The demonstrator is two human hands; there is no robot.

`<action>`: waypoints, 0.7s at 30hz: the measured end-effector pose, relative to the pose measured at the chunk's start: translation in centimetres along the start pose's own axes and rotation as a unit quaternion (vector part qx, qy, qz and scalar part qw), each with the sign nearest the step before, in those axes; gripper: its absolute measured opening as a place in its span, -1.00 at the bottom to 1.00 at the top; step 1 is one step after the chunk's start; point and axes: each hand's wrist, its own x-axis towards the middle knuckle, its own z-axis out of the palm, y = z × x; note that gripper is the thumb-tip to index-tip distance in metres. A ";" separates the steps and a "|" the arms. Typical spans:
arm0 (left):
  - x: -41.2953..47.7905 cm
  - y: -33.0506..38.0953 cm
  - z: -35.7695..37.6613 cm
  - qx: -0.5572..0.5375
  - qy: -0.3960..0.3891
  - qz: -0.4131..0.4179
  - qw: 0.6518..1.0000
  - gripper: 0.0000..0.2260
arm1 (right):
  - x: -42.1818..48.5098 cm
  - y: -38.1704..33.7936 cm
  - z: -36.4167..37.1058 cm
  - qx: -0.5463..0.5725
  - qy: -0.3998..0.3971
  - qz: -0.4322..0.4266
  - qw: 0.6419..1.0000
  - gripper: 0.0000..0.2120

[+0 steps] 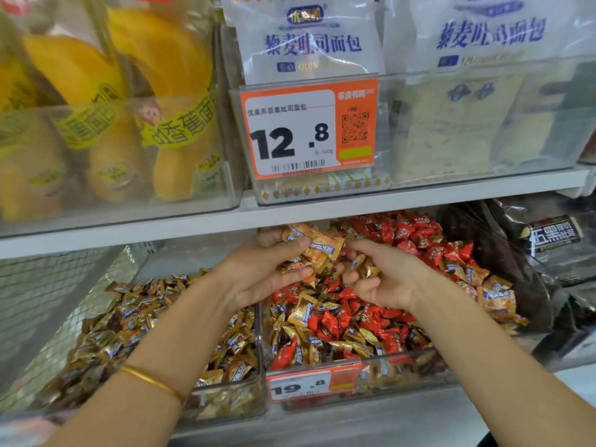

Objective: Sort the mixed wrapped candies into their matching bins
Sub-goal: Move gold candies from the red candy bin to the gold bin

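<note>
Gold candies (142, 327) fill left bin (225, 403); right bin (400, 364) mixes red and gold

lower price tag (301, 387) blurred, bread bags (308, 37) cropped

Overhead: white shelf board (200, 225), low over the rear candies (416, 233). Left: wire mesh panel (48, 285). Between bins: clear divider wall (259, 337). Right: dark snack bags (503, 262) against the mixed bin (403, 366). Bin tops open toward the front.

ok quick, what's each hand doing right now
Left hand: grips a bunch of orange-gold candies.
Right hand: fingers curled round a few small gold candies.
</note>
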 end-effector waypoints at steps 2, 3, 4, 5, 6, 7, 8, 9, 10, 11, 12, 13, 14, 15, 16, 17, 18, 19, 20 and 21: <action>-1.3 -0.2 -0.6 -0.011 -0.011 0.013 1.000 -0.90 | -0.6 0.8 1.5 -0.057 -0.012 -0.010 0.998 -0.82; -1.8 -0.4 -0.9 -0.021 -0.014 0.020 0.999 -0.88 | -0.9 1.2 2.1 -0.076 -0.017 -0.017 0.997 -0.80; -2.4 -0.5 -1.2 -0.031 -0.019 0.027 0.999 -0.87 | -1.3 1.5 2.8 -0.086 -0.022 -0.023 0.996 -0.76; -2.9 -0.6 -1.5 -0.043 -0.022 0.032 0.998 -0.85 | -1.6 1.9 3.6 -0.087 -0.030 -0.029 0.995 -0.74; -3.4 -0.6 -1.9 -0.057 -0.024 0.038 0.997 -0.85 | -1.9 2.2 4.4 -0.086 -0.038 -0.035 0.995 -0.72; -3.9 -0.6 -2.4 -0.070 -0.023 0.043 0.996 -0.85 | -2.1 2.5 5.1 -0.087 -0.045 -0.043 0.994 -0.70; -4.3 -0.6 -2.9 -0.082 -0.020 0.047 0.995 -0.85 | -2.3 2.7 5.8 -0.095 -0.049 -0.053 0.993 -0.67; -4.6 -0.5 -3.5 -0.090 -0.018 0.050 0.994 -0.85 | -2.5 2.9 6.6 -0.108 -0.050 -0.065 0.991 -0.66; -5.0 -0.4 -4.2 -0.098 -0.016 0.049 0.994 -0.85 | -2.6 3.0 7.3 -0.127 -0.051 -0.078 0.988 -0.65; -5.4 -0.4 -5.1 -0.107 -0.014 0.046 0.993 -0.84 | -2.7 3.3 8.1 -0.149 -0.051 -0.090 0.983 -0.67; -5.8 -0.4 -6.1 -0.119 -0.010 0.042 0.992 -0.82 | -2.8 3.5 9.1 -0.174 -0.052 -0.100 0.978 -0.71; -6.1 -0.4 -7.3 -0.136 -0.010 0.040 0.990 -0.75 | -2.7 3.8 10.1 -0.201 -0.049 -0.109 0.972 -0.76; -6.5 -0.3 -8.5 -0.151 -0.009 0.040 0.988 -0.64 | -2.4 4.1 11.2 -0.226 -0.042 -0.114 0.966 -0.80; -6.8 -0.1 -9.6 -0.159 -0.002 0.040 0.986 -0.54 | -1.7 4.4 12.4 -0.249 -0.038 -0.117 0.961 -0.83; -7.2 0.0 -10.7 -0.159 0.014 0.038 0.987 -0.52 | -1.1 4.7 13.5 -0.274 -0.040 -0.115 0.954 -0.84; -7.6 0.1 -11.7 -0.147 0.033 0.038 0.988 -0.61 | -0.4 4.9 14.5 -0.301 -0.044 -0.111 0.946 -0.86; -7.7 0.0 -12.6 -0.130 0.064 0.041 0.989 -0.77 | 0.4 5.1 15.4 -0.332 -0.047 -0.107 0.936 -0.88; -8.0 0.0 -13.3 -0.107 0.103 0.041 0.988 -0.89 | 1.1 5.1 15.9 -0.368 -0.046 -0.107 0.923 -0.91; -8.1 -0.3 -14.0 -0.070 0.144 0.038 0.986 -0.90 | 1.6 5.2 16.3 -0.407 -0.039 -0.113 0.906 -0.93; -8.1 -0.6 -14.8 -0.022 0.181 0.037 0.983 -0.84 | 2.2 5.2 16.5 -0.450 -0.030 -0.125 0.884 -0.93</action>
